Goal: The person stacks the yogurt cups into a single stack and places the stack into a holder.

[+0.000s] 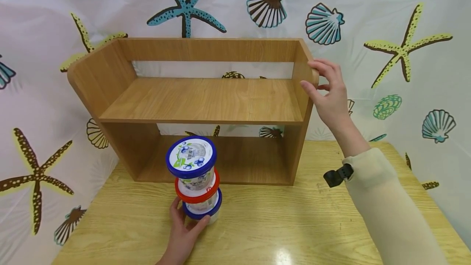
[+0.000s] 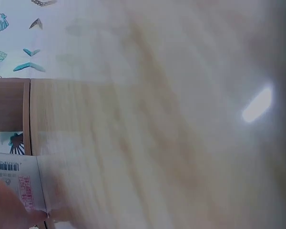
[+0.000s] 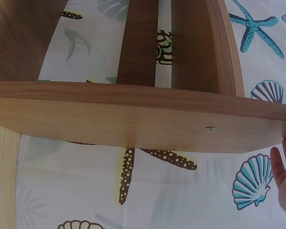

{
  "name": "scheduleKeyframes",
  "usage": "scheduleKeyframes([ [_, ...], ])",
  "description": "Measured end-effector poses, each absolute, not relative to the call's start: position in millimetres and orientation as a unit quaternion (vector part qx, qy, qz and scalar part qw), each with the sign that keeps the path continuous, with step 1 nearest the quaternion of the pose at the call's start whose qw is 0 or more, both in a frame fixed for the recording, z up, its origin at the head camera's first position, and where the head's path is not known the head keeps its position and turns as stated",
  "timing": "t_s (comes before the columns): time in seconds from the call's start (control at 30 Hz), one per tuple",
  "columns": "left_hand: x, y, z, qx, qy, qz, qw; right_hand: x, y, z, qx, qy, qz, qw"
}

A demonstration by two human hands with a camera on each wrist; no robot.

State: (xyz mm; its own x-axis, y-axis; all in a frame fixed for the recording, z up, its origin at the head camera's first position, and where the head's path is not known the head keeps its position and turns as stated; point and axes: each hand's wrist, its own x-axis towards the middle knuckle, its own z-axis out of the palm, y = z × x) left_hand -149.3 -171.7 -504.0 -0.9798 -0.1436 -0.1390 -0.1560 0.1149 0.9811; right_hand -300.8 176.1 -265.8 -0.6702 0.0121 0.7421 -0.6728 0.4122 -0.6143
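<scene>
A two-tier wooden shelf (image 1: 206, 99) stands on the table. My right hand (image 1: 331, 97) grips the rounded front edge of its right side panel, thumb toward the inner side; in the right wrist view the fingertips (image 3: 278, 167) reach the panel's outer face. Before the lower tier rises a stack of three lidded tubs: a blue-lidded blueberry tub (image 1: 191, 156) on top, a red-lidded tub (image 1: 198, 193) in the middle and another blue-lidded tub (image 1: 204, 212) below. My left hand (image 1: 182, 234) holds the lowest tub between thumb and fingers. The left wrist view shows a tub's barcoded side (image 2: 14, 167).
The light wooden table (image 1: 268, 224) extends around the shelf. Behind it hangs a white curtain (image 1: 235, 11) printed with starfish and shells. A black strap (image 1: 338, 175) circles my right sleeve's cuff.
</scene>
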Motion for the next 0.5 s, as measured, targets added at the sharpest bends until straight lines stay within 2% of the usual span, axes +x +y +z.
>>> scheduleKeyframes([
  [0.3,-152,-154,-507,-0.112,0.717,0.685,-0.065,-301,176,-266,0.217,-0.763,0.5,0.346],
  [0.5,-154,-147,-509,-0.139,0.712,0.683,-0.084,-302,176,-267,0.219,-0.759,0.506,0.346],
])
